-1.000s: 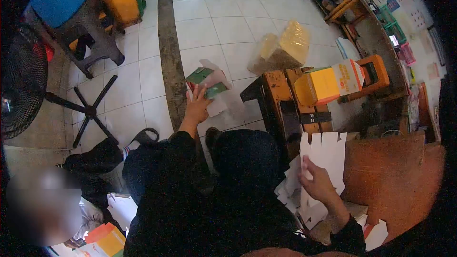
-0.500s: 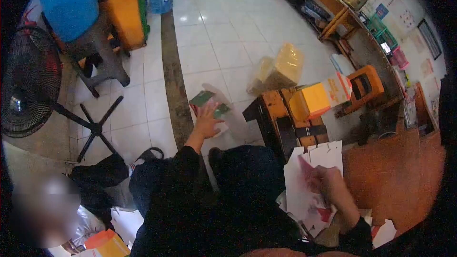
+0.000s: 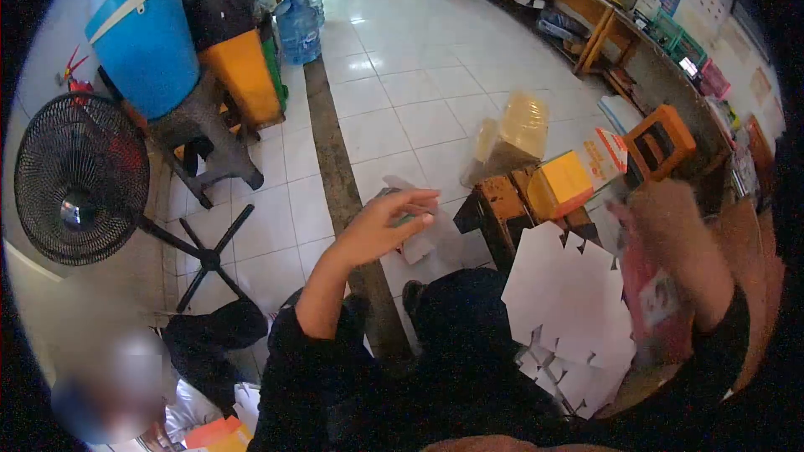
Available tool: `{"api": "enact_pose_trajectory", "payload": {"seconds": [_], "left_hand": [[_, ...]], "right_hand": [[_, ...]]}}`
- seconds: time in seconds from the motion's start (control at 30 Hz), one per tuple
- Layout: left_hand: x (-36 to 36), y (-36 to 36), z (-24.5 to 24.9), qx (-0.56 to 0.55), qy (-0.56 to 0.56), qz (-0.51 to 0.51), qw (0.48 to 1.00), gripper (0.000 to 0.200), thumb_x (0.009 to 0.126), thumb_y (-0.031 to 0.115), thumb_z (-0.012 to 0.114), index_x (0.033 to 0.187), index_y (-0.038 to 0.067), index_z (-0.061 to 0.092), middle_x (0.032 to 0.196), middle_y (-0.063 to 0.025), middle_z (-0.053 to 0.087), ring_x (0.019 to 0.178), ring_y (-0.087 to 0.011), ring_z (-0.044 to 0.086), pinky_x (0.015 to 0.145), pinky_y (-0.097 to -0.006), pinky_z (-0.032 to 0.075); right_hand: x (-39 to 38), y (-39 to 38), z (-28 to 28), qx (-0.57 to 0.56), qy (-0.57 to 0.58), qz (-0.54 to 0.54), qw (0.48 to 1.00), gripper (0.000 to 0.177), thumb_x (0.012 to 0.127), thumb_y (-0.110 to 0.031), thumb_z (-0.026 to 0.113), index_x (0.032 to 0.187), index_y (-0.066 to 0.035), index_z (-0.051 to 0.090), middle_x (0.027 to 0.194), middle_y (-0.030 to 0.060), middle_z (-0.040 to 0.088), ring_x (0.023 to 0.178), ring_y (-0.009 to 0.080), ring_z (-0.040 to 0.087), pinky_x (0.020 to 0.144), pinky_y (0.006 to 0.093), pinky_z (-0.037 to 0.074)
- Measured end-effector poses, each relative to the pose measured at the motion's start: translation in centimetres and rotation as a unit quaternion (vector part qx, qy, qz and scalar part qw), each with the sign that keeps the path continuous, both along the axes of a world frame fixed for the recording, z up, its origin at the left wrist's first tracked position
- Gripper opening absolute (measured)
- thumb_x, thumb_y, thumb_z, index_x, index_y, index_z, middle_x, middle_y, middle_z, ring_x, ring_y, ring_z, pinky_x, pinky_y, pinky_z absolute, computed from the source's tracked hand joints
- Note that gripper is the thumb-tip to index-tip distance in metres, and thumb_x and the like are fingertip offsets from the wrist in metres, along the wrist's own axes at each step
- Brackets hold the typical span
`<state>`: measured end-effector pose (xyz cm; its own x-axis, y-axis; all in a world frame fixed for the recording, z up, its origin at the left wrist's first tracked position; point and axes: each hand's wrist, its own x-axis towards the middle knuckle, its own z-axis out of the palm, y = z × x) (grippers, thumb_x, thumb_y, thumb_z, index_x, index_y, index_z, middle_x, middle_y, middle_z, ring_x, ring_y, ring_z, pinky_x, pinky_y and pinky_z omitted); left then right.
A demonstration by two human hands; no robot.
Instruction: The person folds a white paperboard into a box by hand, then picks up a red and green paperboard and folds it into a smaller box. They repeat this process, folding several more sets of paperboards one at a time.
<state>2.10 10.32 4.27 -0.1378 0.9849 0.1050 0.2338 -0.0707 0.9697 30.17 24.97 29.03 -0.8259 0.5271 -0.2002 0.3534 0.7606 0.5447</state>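
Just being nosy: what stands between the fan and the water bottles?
In the head view: a blue bucket on a grey stool, then an orange container and something green.

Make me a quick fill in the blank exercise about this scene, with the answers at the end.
1. Near the right hand lies flat cardboard coloured ____.
2. The left hand is above the tiled ____.
3. The blue bucket stands on a dark plastic ____.
4. The large water jugs are tinted ____.

Missing words: white; floor; stool; blue.
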Motion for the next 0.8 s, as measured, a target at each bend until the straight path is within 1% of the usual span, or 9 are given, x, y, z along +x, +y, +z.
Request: {"api": "enact_pose_trajectory", "payload": {"seconds": [0.1,0.2,0.33,0.4,0.43,0.53,0.57,0.63,0.8], "left_hand": [[-0.4,-0.4,-2.1,0.045,-0.094,0.084,0.991,0.073,0.091,0.024,0.076,0.152,0.007,0.040,0.146,-0.0131,0.052,0.136,-0.0292,0.048,0.109,-0.0404,0.044],[0.2,-1.0,-0.6,0.198,0.193,0.295,0.915,0.096,0.079,0.023,0.087,0.155,0.008,0.031,0.152,-0.0143,0.045,0.140,-0.0323,0.042,0.115,-0.0440,0.037],[-1.7,-2.1,-0.4,0.248,0.284,0.340,0.862,0.088,0.071,0.024,0.092,0.144,0.004,0.047,0.141,-0.0180,0.054,0.133,-0.0299,0.049,0.114,-0.0454,0.035],[-5.1,-4.1,-2.8,0.183,0.276,0.296,0.896,0.073,0.075,0.025,0.090,0.136,0.002,0.056,0.131,-0.0185,0.062,0.122,-0.0284,0.058,0.107,-0.0441,0.044],[-5.8,-5.5,-2.2,0.099,0.168,0.298,0.935,0.065,0.078,0.025,0.088,0.131,0.002,0.059,0.125,-0.0163,0.065,0.114,-0.0256,0.061,0.102,-0.0424,0.047],[-6.7,-7.9,-1.4,-0.053,-0.101,0.335,0.935,0.045,0.086,0.026,0.082,0.120,0.001,0.066,0.108,-0.0096,0.071,0.094,-0.0178,0.066,0.087,-0.0371,0.054],[-6.9,-8.3,-1.6,-0.035,-0.116,0.382,0.916,0.041,0.089,0.027,0.080,0.118,0.001,0.066,0.103,-0.0075,0.072,0.090,-0.0156,0.066,0.083,-0.0353,0.055],[-9.2,-8.6,-4.6,0.009,-0.156,0.422,0.893,0.041,0.093,0.032,0.074,0.118,0.000,0.065,0.107,-0.0078,0.072,0.091,-0.0147,0.067,0.083,-0.0335,0.055],[-10.7,-9.6,-6.0,0.080,-0.451,0.362,0.812,0.044,0.098,0.037,0.066,0.126,0.004,0.059,0.116,-0.0099,0.069,0.101,-0.0220,0.068,0.087,-0.0385,0.057]], "right_hand": [[-3.7,-4.0,3.4,-0.015,0.089,0.084,0.992,0.015,0.082,-0.017,0.072,0.093,-0.008,0.072,0.086,0.0181,0.070,0.083,0.0332,0.070,0.071,0.0478,0.054],[-7.0,-3.9,2.0,-0.098,0.159,0.193,0.963,0.016,0.084,-0.020,0.071,0.096,-0.009,0.073,0.086,0.0165,0.070,0.084,0.0333,0.070,0.073,0.0493,0.053],[-14.1,-2.0,-2.3,-0.217,0.187,0.379,0.880,0.024,0.084,-0.031,0.071,0.098,-0.012,0.075,0.087,0.0162,0.071,0.088,0.0362,0.069,0.079,0.0480,0.055],[-17.5,0.2,-2.1,-0.268,0.223,0.370,0.861,0.027,0.082,-0.029,0.073,0.103,-0.011,0.073,0.098,0.0174,0.070,0.094,0.0374,0.067,0.086,0.0483,0.052],[-19.0,1.2,-2.7,-0.301,0.232,0.363,0.851,0.029,0.081,-0.027,0.074,0.105,-0.010,0.073,0.103,0.0179,0.070,0.097,0.0379,0.065,0.089,0.0485,0.051],[-23.1,1.8,-7.7,-0.004,0.628,0.307,0.715,0.040,0.079,-0.021,0.078,0.116,-0.008,0.068,0.124,0.0187,0.062,0.114,0.0398,0.057,0.098,0.0515,0.045],[-23.2,0.3,-9.7,-0.028,0.624,0.250,0.739,0.053,0.074,-0.021,0.082,0.122,-0.006,0.063,0.136,0.0177,0.053,0.123,0.0400,0.050,0.101,0.0532,0.042],[-25.9,-0.4,-17.5,-0.334,0.584,0.294,0.679,0.064,0.072,-0.028,0.085,0.128,-0.009,0.062,0.140,0.0169,0.051,0.129,0.0392,0.048,0.106,0.0531,0.040],[-25.2,-7.3,-24.3,-0.497,0.339,0.414,0.683,0.079,0.072,-0.035,0.085,0.143,-0.019,0.055,0.153,0.0152,0.042,0.143,0.0384,0.037,0.118,0.0513,0.031]]}}
